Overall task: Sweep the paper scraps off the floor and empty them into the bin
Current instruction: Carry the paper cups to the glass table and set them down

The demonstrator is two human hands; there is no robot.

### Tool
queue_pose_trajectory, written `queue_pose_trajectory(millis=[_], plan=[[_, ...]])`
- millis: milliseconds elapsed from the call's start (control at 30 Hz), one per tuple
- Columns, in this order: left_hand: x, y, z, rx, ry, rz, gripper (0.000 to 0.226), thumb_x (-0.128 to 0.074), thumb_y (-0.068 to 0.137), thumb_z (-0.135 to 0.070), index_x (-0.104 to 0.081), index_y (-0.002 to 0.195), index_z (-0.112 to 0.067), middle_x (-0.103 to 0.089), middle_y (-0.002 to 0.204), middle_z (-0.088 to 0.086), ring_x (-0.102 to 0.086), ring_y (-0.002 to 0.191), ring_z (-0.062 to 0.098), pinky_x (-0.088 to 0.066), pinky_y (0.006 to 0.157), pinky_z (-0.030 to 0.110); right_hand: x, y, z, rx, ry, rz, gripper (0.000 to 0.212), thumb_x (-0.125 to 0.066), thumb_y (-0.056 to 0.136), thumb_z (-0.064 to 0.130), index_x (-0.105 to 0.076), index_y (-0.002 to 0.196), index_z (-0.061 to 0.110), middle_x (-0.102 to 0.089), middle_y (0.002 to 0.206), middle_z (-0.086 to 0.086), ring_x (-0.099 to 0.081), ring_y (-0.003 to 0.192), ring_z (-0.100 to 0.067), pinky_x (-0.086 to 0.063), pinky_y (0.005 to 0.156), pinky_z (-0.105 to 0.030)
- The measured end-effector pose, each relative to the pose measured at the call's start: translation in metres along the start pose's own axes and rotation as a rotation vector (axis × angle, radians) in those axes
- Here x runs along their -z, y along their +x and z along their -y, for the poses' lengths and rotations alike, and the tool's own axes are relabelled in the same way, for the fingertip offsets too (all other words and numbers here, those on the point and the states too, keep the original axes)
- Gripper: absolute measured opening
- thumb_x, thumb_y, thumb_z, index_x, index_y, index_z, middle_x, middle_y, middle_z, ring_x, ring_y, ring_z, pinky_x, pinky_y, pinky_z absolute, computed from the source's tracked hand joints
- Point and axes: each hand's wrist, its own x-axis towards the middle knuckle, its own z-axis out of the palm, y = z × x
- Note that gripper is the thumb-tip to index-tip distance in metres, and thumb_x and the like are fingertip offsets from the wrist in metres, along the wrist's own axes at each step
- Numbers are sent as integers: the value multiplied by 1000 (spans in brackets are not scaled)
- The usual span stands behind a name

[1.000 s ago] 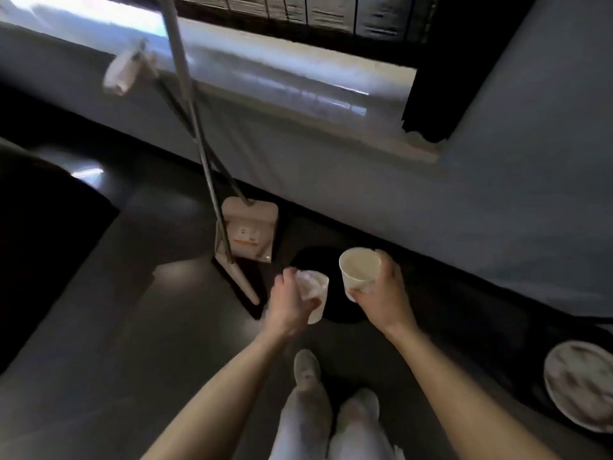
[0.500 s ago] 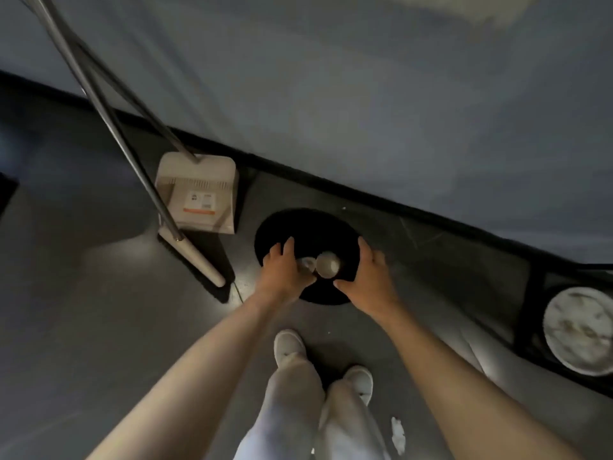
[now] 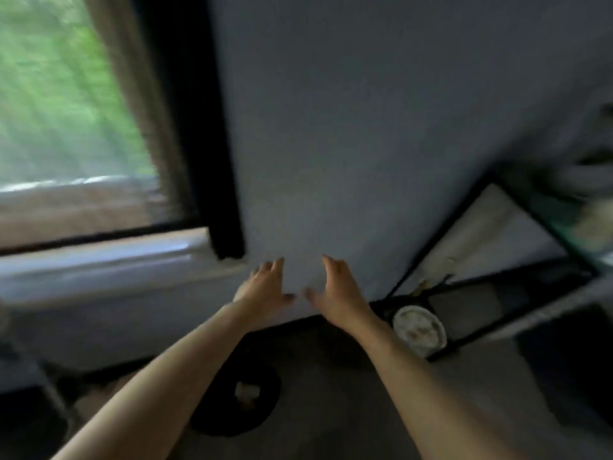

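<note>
The round black bin [image 3: 265, 390] stands on the dark floor by the wall, low in the blurred view, partly behind my left forearm. Pale cups or paper [image 3: 247, 391] lie inside it. My left hand [image 3: 265, 288] and my right hand [image 3: 336, 290] are raised in front of the grey wall, well above the bin. Both have spread, straight fingers and hold nothing. The broom and dustpan are out of view, and no scraps show on the floor.
A window [image 3: 66, 111] with a black frame and a pale sill [image 3: 99, 270] fills the upper left. A round marbled plate [image 3: 419, 330] sits on a black-framed low shelf [image 3: 464, 283] at the right. The grey wall [image 3: 365, 127] is straight ahead.
Both hands let the two cups go into the bin and rose up empty. The view swung upward from the floor to the wall and window.
</note>
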Motion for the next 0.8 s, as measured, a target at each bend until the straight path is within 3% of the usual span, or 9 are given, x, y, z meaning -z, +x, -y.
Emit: queue_pose_trajectory(millis=[67,200,367,467,600,800], plan=[[18,7,-63,-210,67,-9,88,-64,89,-39,-10,153,-12,-20,156,15,-24,141,33,-28,112,42,58,-24,-16,-49,-36,-165,78,-63,91,34,-20,151,8,-31,148,-16,-33,136,-30,-29,111,-36],[19,3,-202,-614,274,-89,92,-52,90,-57,-2,154,-14,7,161,13,5,148,29,-2,117,42,160,-101,-75,-225,-216,-447,80,-53,93,48,-13,153,14,-24,156,-15,-23,142,-31,-21,116,-39],[-35,-47,-384,-1000,302,-110,90,-49,91,-58,-3,154,-12,9,161,15,12,148,28,4,117,43,248,-238,-172,-625,-325,-708,80,-46,91,58,-10,154,24,-14,160,-13,-8,148,-29,-6,118,-45],[-83,-93,-476,-1199,240,-88,88,-49,91,-58,-6,154,-14,4,162,12,9,148,25,5,118,40,280,-318,-230,-867,-356,-779,79,-41,91,61,-6,154,28,-9,160,-14,-1,148,-28,0,118,-48],[-143,-146,-583,-1379,283,57,88,-42,93,-61,2,154,-17,13,161,10,17,147,22,10,116,37,318,-408,-299,-1085,-310,-796,80,-43,89,63,-4,153,35,-1,161,-12,9,148,-28,5,117,-52],[-217,-198,-720,-1575,314,150,86,-41,93,-61,-2,154,-15,8,161,13,11,148,26,2,119,41,374,-522,-379,-1333,-256,-845,80,-42,90,64,-1,153,36,2,162,-10,7,148,-30,2,116,-53]])
